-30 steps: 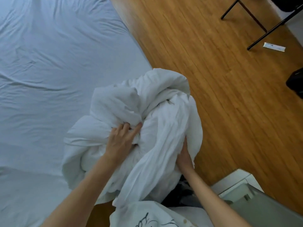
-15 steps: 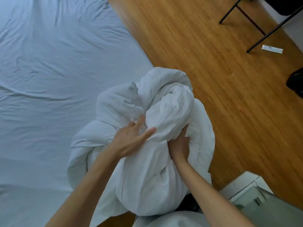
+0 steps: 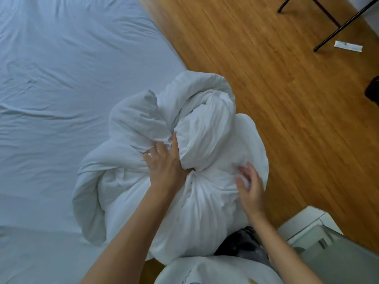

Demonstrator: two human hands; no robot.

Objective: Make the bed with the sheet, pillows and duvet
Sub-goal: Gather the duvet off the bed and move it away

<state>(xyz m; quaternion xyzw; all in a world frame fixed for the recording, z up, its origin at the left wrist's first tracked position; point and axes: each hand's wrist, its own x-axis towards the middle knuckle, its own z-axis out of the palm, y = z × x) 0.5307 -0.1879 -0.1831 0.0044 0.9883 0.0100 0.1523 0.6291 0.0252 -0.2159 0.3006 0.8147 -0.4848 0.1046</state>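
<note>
A white duvet [image 3: 207,128] is bunched into a twisted bundle at the bed's right edge, partly over the floor and against my body. My left hand [image 3: 164,162] presses into a deep fold at the bundle's middle with fairly straight fingers, its thumb tucked under a bulge. On the bundle's right side my right hand [image 3: 251,189] is blurred, fingers spread, touching the fabric. The pale blue sheet [image 3: 61,89] covers the mattress to the left, wrinkled. No pillow is in view.
Wooden floor [image 3: 276,89] runs along the bed's right side. Black chair legs [image 3: 336,27] and a small white packet [image 3: 348,46] lie at the top right. A dark object [image 3: 373,92] sits at the right edge. A white and grey box [image 3: 320,240] stands at the lower right.
My right hand let go of the duvet's middle and moved out to its right side. The left hand pushed deeper into the fold. The bundle shifted slightly toward the floor.
</note>
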